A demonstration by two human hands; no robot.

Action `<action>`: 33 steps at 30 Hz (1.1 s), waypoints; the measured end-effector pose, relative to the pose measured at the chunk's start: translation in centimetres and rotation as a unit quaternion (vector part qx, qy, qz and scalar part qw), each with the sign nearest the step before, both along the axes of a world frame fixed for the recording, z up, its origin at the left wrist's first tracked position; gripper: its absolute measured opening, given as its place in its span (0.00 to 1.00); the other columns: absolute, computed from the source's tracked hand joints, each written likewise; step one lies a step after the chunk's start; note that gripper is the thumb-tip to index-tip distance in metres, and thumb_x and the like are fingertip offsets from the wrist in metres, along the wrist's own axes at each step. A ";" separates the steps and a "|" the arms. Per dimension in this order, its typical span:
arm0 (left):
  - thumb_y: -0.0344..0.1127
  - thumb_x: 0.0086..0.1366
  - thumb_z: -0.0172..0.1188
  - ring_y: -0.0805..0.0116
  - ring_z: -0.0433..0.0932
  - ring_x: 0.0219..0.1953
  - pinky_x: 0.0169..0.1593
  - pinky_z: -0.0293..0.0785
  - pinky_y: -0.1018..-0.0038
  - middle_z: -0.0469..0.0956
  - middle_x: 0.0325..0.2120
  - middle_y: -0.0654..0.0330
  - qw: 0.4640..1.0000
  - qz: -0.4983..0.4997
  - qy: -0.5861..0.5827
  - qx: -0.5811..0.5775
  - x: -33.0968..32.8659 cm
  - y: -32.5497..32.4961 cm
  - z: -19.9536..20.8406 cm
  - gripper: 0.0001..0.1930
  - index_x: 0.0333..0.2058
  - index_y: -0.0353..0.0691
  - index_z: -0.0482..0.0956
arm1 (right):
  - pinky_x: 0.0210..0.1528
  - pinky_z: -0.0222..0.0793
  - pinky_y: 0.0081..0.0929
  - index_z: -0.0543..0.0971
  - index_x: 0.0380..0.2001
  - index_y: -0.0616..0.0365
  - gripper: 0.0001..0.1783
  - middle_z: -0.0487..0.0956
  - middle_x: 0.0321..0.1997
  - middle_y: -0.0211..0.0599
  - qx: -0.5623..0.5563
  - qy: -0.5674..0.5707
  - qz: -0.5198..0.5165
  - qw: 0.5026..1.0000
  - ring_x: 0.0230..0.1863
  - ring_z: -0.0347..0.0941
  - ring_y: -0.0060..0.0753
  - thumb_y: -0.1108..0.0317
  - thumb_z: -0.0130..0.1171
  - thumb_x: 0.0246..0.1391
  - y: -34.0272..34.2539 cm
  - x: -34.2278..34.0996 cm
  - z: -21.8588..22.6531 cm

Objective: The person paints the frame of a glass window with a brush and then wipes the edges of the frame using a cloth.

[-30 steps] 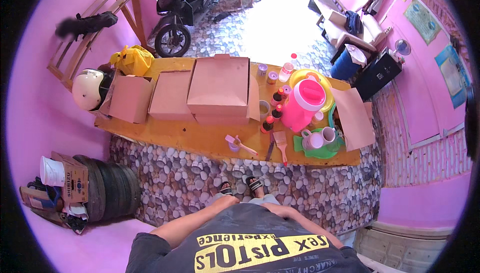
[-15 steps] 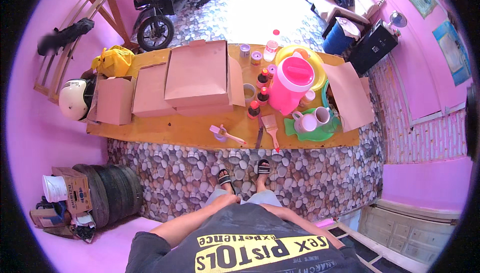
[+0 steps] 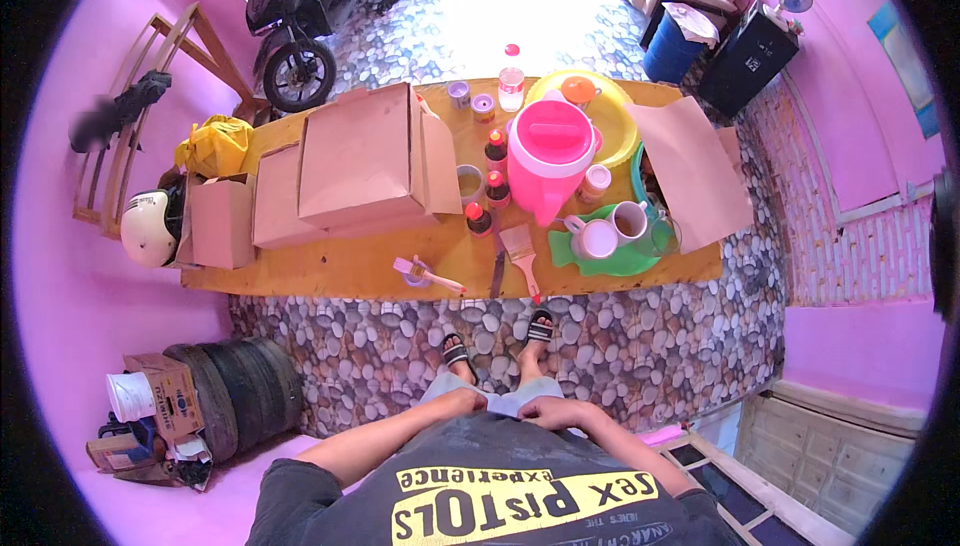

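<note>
My left hand (image 3: 464, 402) and my right hand (image 3: 546, 412) rest low against my grey shorts (image 3: 500, 396), close together, with nothing visible in either. The left hand's fingers are tucked out of sight. My sandalled feet (image 3: 498, 341) stand on pebble flooring just before a long wooden counter (image 3: 330, 266). Nearest my hands, at the counter's front edge, lie a wide paintbrush (image 3: 522, 251) and a small pink-handled brush (image 3: 427, 272). Behind them stand a pink jug (image 3: 550, 151), small sauce bottles (image 3: 496, 151) and a green tray (image 3: 625, 261) with two mugs (image 3: 600, 238).
Cardboard boxes (image 3: 365, 161) cover the counter's left half, and a flat cardboard sheet (image 3: 695, 171) lies at its right end. A yellow basin (image 3: 615, 126) sits behind the jug. A white helmet (image 3: 150, 226), tyres (image 3: 240, 396) and a motorcycle (image 3: 300, 16) are to the left.
The counter has drawn nearer and larger in view and now sits more centred. My arms stay at my waist and hold nothing.
</note>
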State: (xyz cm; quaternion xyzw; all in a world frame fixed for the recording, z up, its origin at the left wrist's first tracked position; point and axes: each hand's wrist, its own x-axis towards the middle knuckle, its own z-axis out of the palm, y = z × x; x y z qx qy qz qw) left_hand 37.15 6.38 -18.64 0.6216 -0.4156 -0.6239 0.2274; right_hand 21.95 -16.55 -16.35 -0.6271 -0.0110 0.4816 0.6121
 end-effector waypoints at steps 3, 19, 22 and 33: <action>0.44 0.60 0.63 0.68 0.77 0.30 0.37 0.71 0.66 0.82 0.28 0.55 0.996 -0.058 0.046 0.048 1.2 -2.1 2.1 0.15 0.33 0.35 0.80 | 0.49 0.70 0.30 0.78 0.52 0.59 0.25 0.82 0.40 0.34 0.033 -0.062 -0.023 0.997 0.41 0.74 0.25 0.53 0.62 0.57 -0.8 -1.1 -0.4; 0.42 0.63 0.55 0.44 0.78 0.40 0.43 0.73 0.57 0.78 0.32 0.47 0.990 0.025 -0.122 -0.065 -2.7 -0.8 -0.3 0.14 0.37 0.36 0.78 | 0.44 0.73 0.42 0.82 0.39 0.60 0.16 0.81 0.40 0.47 -0.178 -0.180 0.033 0.967 0.42 0.79 0.49 0.60 0.63 0.52 0.6 0.2 1.6; 0.42 0.62 0.58 0.46 0.76 0.38 0.43 0.73 0.59 0.75 0.31 0.50 0.984 0.058 -0.134 -0.103 -1.3 -1.2 1.9 0.14 0.37 0.36 0.77 | 0.41 0.72 0.42 0.80 0.35 0.62 0.15 0.79 0.36 0.46 -0.244 -0.225 -0.037 0.943 0.40 0.78 0.48 0.60 0.61 0.55 0.9 0.3 3.6; 0.29 0.63 0.54 0.47 0.81 0.39 0.44 0.77 0.60 0.80 0.39 0.48 0.961 0.147 -0.110 -0.205 0.1 1.1 2.4 0.11 0.42 0.35 0.80 | 0.43 0.69 0.31 0.77 0.39 0.63 0.23 0.77 0.33 0.36 -0.139 -0.066 -0.130 0.980 0.37 0.73 0.26 0.50 0.49 0.69 0.1 1.9 3.6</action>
